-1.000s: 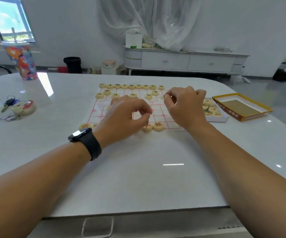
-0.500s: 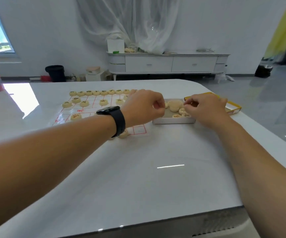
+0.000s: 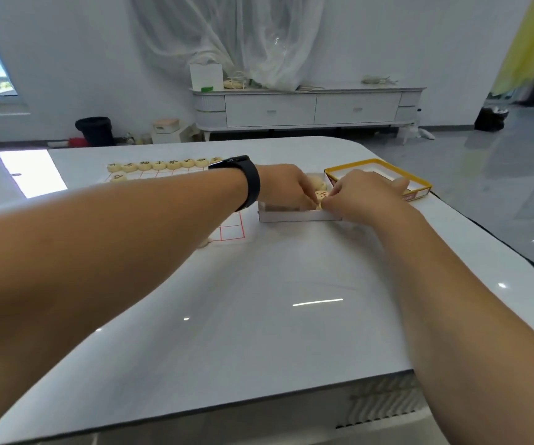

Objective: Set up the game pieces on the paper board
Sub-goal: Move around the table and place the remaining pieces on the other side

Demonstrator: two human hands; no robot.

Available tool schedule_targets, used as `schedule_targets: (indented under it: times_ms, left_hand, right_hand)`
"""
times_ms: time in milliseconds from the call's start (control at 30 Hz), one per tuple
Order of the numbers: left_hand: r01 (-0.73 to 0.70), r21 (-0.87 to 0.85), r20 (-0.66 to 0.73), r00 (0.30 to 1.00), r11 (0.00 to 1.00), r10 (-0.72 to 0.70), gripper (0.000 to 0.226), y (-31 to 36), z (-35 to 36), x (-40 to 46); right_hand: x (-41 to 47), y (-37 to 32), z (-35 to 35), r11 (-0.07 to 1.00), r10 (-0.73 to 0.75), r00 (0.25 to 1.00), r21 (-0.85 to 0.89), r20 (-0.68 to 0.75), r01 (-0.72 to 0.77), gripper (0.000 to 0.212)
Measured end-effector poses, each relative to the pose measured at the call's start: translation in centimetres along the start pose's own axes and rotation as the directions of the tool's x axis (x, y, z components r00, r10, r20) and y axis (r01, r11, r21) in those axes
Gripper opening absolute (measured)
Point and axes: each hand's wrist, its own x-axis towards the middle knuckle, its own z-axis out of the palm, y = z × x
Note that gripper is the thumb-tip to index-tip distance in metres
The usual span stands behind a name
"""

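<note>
The paper board (image 3: pixel 232 229) with its red grid lies on the white table, mostly hidden under my left forearm. A row of round cream game pieces (image 3: pixel 159 164) lines its far edge, and one more piece (image 3: pixel 118 178) sits just in front. My left hand (image 3: pixel 286 187), with a black watch on the wrist, reaches into the shallow white box (image 3: pixel 291 216) of loose pieces. Its fingers are curled down and their tips are hidden. My right hand (image 3: pixel 365 194) meets it there and pinches a red-marked piece (image 3: pixel 322 194) at the box's right end.
The yellow-rimmed box lid (image 3: pixel 355 165) lies just behind my right hand, near the table's right edge. A single piece (image 3: pixel 203 243) peeks out at the board's near edge. A low white cabinet (image 3: pixel 307 107) stands against the far wall.
Both hands left the board and moved right to the white box. They now meet over the pieces at its right end. My view swung right with them.
</note>
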Motion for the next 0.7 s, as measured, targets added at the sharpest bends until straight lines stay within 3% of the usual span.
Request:
schedule_targets:
  times_ms: [100,233,333,500,700]
  left_hand:
    - [0.01,0.007,0.05,0.999,1.0,-0.01,0.023,0.0,-0.2,0.3]
    - [0.021,0.027,0.093,0.995,0.999,-0.023,0.022,-0.3,-0.3,0.5]
    - [0.023,0.025,0.083,0.996,0.999,-0.025,0.01,-0.7,-0.2,0.6]
    - [0.008,-0.042,0.026,1.0,0.999,-0.007,0.014,-1.2,0.3,-0.1]
    - [-0.008,-0.005,0.089,0.996,1.0,0.008,0.014,-1.2,0.1,-0.7]
  right_hand:
    - [-0.4,-0.1,-0.2,1.0,0.01,1.0,0.03,0.022,-0.01,0.036]
    - [-0.1,-0.2,0.1,0.99,0.021,0.995,0.134,0.096,-0.034,0.026]
    - [0.2,-0.3,0.5,0.972,0.007,0.989,0.231,0.149,-0.042,0.026]
    - [-0.3,-0.4,0.7,0.962,-0.048,0.991,0.274,0.122,0.013,0.019]
    - [-1.0,-0.7,1.0,0.953,-0.079,0.996,0.296,0.051,0.06,0.014]
